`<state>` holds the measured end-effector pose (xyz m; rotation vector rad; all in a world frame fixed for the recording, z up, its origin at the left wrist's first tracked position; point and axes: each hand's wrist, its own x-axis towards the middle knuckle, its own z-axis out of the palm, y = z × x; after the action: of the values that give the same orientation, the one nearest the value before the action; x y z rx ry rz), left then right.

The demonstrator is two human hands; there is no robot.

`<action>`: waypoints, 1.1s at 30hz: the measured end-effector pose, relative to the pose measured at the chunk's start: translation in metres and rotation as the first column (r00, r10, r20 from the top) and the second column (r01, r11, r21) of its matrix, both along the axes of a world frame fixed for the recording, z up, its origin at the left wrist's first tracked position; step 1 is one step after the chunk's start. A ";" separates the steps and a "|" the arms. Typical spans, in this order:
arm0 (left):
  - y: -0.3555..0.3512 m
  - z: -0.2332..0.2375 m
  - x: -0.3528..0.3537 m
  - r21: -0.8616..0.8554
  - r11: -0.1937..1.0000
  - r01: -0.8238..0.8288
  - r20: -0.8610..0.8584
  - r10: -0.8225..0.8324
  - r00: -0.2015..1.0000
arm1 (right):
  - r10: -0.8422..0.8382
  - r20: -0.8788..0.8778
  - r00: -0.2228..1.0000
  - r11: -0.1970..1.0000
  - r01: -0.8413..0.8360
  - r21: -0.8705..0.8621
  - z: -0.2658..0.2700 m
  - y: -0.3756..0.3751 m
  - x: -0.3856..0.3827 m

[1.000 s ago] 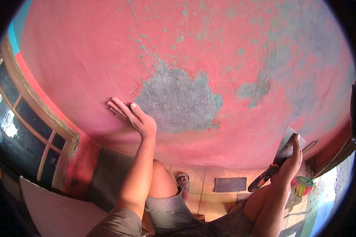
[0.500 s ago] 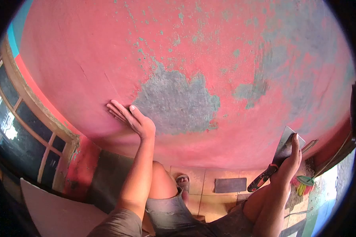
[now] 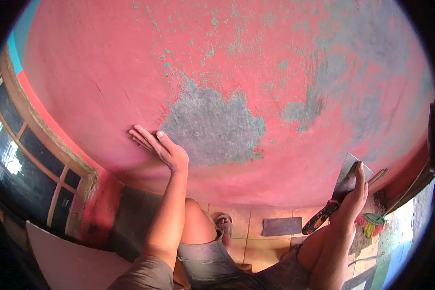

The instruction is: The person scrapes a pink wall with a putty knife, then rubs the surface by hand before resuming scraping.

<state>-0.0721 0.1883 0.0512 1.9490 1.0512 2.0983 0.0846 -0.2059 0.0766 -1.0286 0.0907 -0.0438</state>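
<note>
My left hand (image 3: 160, 149) lies against the pink painted wall (image 3: 116, 92) with fingers stretched out and the thumb spread from them. Just right of it is a grey bare patch (image 3: 210, 125) with ragged, greenish edges where paint is gone. Lower right, my right hand (image 3: 354, 202) is wrapped round a putty knife (image 3: 345, 179) with a wide metal blade and a black and orange handle. Its blade points up, overlapping the lower wall in this view, and one finger lies along the blade.
A wood-framed glass window (image 3: 38, 150) runs down the left side. A pale board (image 3: 72, 256) stands at lower left. On the tiled floor (image 3: 256, 220) lies a grey rectangular piece (image 3: 282, 226). A broom (image 3: 373, 223) with coloured bristles is at lower right.
The view has shifted slightly, with the wall patches a little further left. Both hands keep nearly the same pose, and the putty knife stays in my right hand.
</note>
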 end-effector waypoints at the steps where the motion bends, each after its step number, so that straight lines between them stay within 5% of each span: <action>1: -0.001 0.001 0.000 -0.002 1.000 0.003 0.002 -0.003 1.000 | 0.012 0.009 1.000 1.000 -0.012 -0.003 -0.002 -0.002 0.001; 33: -0.004 0.001 0.001 0.000 1.000 0.026 0.000 -0.026 1.000 | -0.011 -0.011 1.000 0.999 0.011 -0.047 0.002 0.004 -0.003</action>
<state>-0.0713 0.1842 0.0524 1.9522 1.0203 2.0849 0.0820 -0.2021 0.0791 -1.0757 0.1056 -0.0507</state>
